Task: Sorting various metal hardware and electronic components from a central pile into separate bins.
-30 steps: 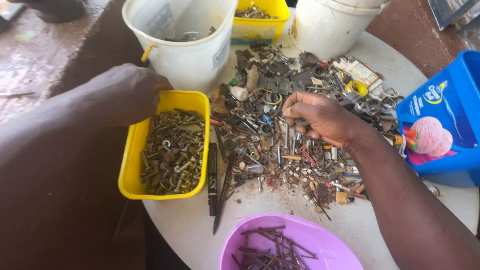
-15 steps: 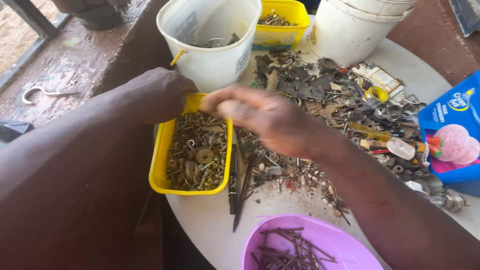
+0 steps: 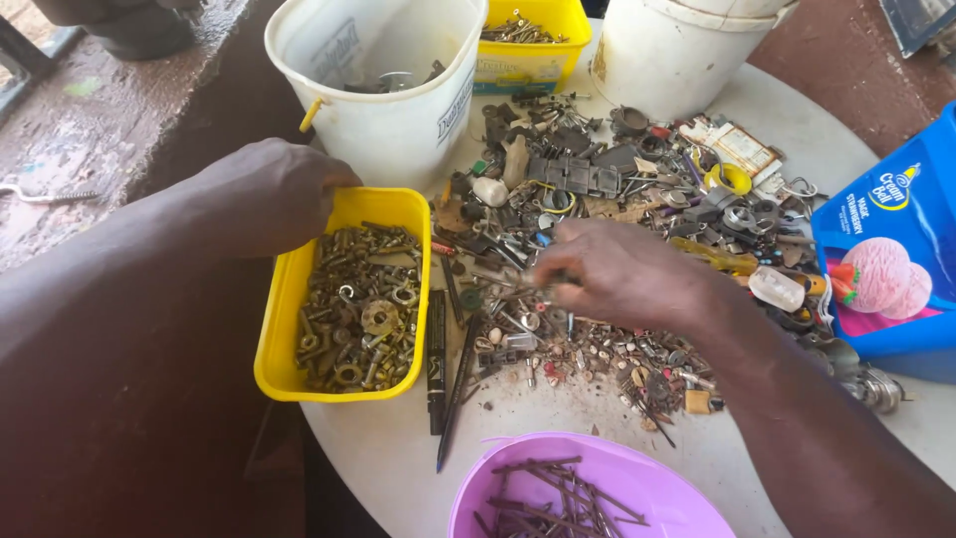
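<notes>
Yellow tray (image 3: 289, 299) of bolts is gripped at its rim by the left hand (image 3: 269, 194); right hand (image 3: 622, 274) pinches, fingers narrow, into the scrap pile (image 3: 597, 199) on the desk (image 3: 398, 458).

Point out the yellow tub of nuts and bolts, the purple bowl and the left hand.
Yellow tub (image 3: 282, 329), head view, on its left wall.
Purple bowl (image 3: 652, 478), head view, on its bare inner wall right of the nails.
Left hand (image 3: 264, 194), head view, on the back of the hand.
</notes>
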